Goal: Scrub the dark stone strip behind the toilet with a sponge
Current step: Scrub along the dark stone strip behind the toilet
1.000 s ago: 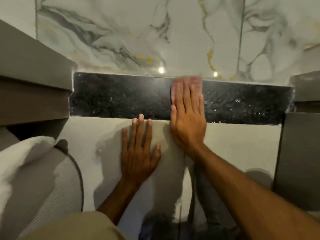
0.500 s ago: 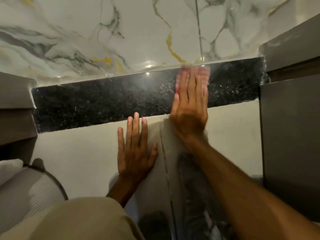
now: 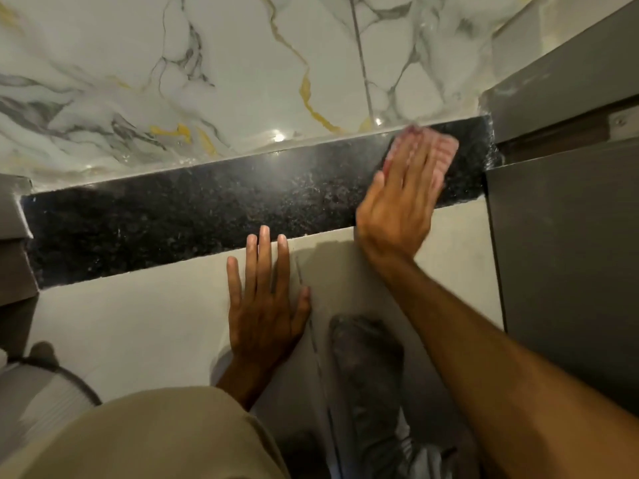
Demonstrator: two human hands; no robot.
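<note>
A speckled dark stone strip (image 3: 179,212) runs across the view between the marble wall and a pale ledge. My right hand (image 3: 397,202) lies flat on a pink sponge (image 3: 446,148), pressing it onto the strip near its right end; my fingers cover most of the sponge and it looks blurred. With its fingers spread, my left hand (image 3: 266,299) rests flat on the pale ledge (image 3: 138,316) just below the strip and holds nothing.
A white marble wall (image 3: 224,70) with grey and gold veins rises behind the strip. Grey cabinet panels (image 3: 567,243) close the right side, and a grey block (image 3: 14,209) the left end. A white ribbed object (image 3: 38,395) sits at the lower left.
My right hand has slid the sponge rightward along the strip, from its middle to near the right end. The left hand stays planted on the ledge. The view has shifted and tilted.
</note>
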